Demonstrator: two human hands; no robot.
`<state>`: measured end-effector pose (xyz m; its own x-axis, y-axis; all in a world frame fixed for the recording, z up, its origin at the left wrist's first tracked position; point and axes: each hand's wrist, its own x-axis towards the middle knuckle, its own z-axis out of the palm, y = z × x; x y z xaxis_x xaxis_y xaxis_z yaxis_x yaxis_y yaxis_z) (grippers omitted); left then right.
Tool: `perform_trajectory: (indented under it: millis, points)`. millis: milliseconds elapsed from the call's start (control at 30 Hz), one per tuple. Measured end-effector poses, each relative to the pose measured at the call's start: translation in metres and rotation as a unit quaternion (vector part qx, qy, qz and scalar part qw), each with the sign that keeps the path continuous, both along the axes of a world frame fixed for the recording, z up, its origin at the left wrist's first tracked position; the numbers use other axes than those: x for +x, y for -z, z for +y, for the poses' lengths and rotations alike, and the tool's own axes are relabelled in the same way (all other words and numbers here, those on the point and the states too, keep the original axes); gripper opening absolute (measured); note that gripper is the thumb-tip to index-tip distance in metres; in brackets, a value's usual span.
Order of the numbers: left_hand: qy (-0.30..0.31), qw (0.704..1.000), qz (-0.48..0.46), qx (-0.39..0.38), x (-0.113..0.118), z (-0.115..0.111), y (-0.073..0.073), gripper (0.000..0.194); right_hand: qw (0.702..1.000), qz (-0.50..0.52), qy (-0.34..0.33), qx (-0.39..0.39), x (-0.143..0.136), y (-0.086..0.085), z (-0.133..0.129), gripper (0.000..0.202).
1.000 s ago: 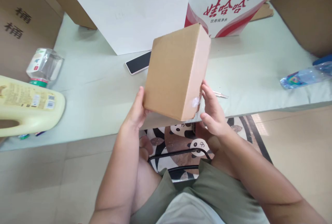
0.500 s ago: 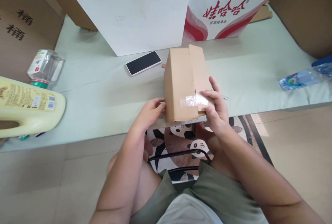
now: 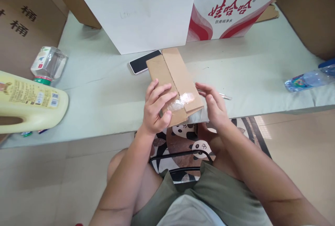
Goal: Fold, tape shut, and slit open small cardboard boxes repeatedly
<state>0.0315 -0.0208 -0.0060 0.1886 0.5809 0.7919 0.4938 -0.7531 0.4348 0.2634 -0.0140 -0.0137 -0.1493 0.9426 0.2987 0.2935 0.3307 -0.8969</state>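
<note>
A small brown cardboard box (image 3: pixel 178 68) lies at the table's front edge, its near end slightly past it. Clear tape (image 3: pixel 180 102) crosses the seam at the near end, where a flap stands slightly apart. My left hand (image 3: pixel 158 109) grips the box's left side, fingers spread over the top and thumb at the near end. By the right side is my right hand (image 3: pixel 213 105), fingers stretched toward the box and thumb raised; whether its fingertips touch is unclear. A thin, clear stick-like object (image 3: pixel 225 96) lies on the table, partly hidden behind the right hand.
A phone (image 3: pixel 140 62) lies behind the box, partly covered by it. White cartons (image 3: pixel 138 16) and a red-and-white carton (image 3: pixel 227 16) stand at the back. A yellow jug (image 3: pixel 31 103) and a clear bottle (image 3: pixel 52 63) lie left, a water bottle (image 3: pixel 303 81) right.
The box has turned, its far end swinging left over part of the phone, and its top sits lower. My left hand has moved onto its top; my right hand has come off the taped end.
</note>
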Motion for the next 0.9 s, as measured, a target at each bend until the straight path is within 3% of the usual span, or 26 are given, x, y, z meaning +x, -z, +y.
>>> perform_trajectory:
  millis: [100,200,300,400,500,600,733,800,900]
  points:
    - [-0.004,1.0,-0.001,-0.001,0.0,0.0,0.001,0.04,0.973,-0.193,0.128,-0.026,0.021,0.005,0.014,0.037]
    - [-0.003,1.0,-0.008,0.004,0.001,0.0,0.001,0.04,0.91,-0.376,0.16,-0.067,0.035,0.009,0.023,0.048]
    - [-0.001,1.0,-0.019,0.006,0.003,0.001,0.002,0.039,0.874,-0.449,0.153,-0.106,0.038,0.011,0.025,0.046]
    - [-0.006,1.0,-0.015,0.004,0.003,0.001,0.003,0.04,0.871,-0.45,0.158,-0.118,0.038,0.011,0.026,0.041]
    - [-0.013,1.0,-0.008,0.004,0.004,0.0,0.003,0.04,0.923,-0.317,0.197,-0.092,0.04,0.009,0.027,0.042]
    - [-0.021,1.0,-0.006,0.005,0.005,-0.001,0.003,0.04,0.972,-0.032,0.233,-0.002,0.045,0.002,0.023,0.037]
    - [-0.038,0.999,-0.002,0.01,0.01,-0.005,0.001,0.039,0.94,0.225,0.195,0.167,0.041,-0.024,0.005,0.013]
    - [-0.047,0.999,0.0,0.013,0.014,-0.008,0.0,0.038,0.924,0.263,0.166,0.223,0.031,-0.039,-0.006,0.012]
    - [-0.058,0.998,-0.003,0.013,0.017,-0.01,0.0,0.038,0.923,0.24,0.112,0.279,0.01,-0.053,-0.019,0.013]
